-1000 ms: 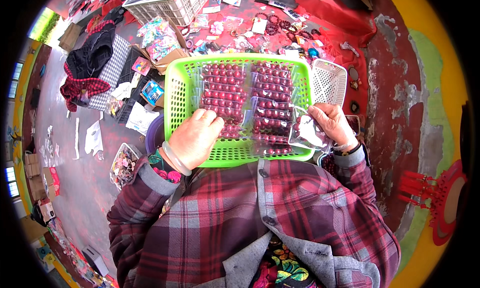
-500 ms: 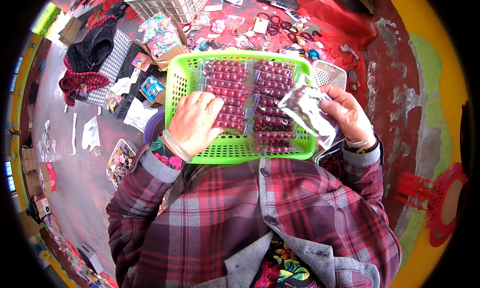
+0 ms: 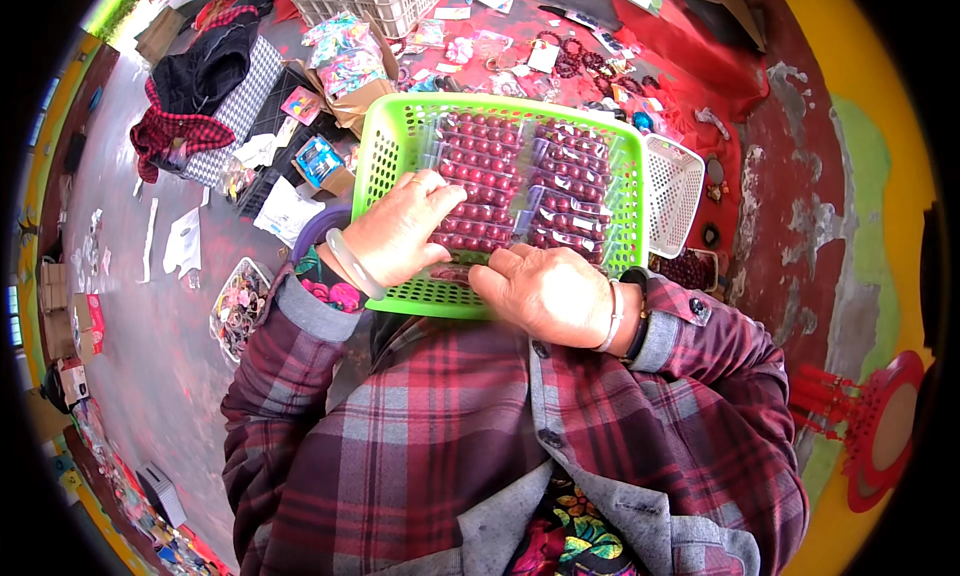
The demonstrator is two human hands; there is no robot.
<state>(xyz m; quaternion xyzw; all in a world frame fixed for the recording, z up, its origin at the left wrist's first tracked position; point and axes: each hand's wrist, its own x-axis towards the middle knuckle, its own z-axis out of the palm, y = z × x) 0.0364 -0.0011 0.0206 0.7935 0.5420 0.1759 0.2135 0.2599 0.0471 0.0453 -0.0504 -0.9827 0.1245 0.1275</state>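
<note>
A bright green plastic basket (image 3: 380, 161) in front of me holds two columns of clear packets of dark red beads (image 3: 478, 181). My left hand (image 3: 400, 228) rests over the left column at the near left corner, its thumb and fingers apart and the fingertips touching packets. Low over the basket's near edge, my right hand (image 3: 550, 294) has its fingers bent together on a bead packet (image 3: 455, 273) at the near end of the left column. That hand hides most of the packet and the near end of the right column.
Right of the basket stands a white perforated basket (image 3: 672, 191), with dark beads (image 3: 690, 268) nearer me. A small basket of mixed trinkets (image 3: 242, 306) sits at left, beside a purple rim (image 3: 318, 226). Beyond are a carton of colourful packets (image 3: 350, 66) and a grey crate (image 3: 375, 6).
My right hand has moved left and nearer from the right side, where it held a crinkled clear plastic packet, to the basket's near edge. The left hand stays over the left column.
</note>
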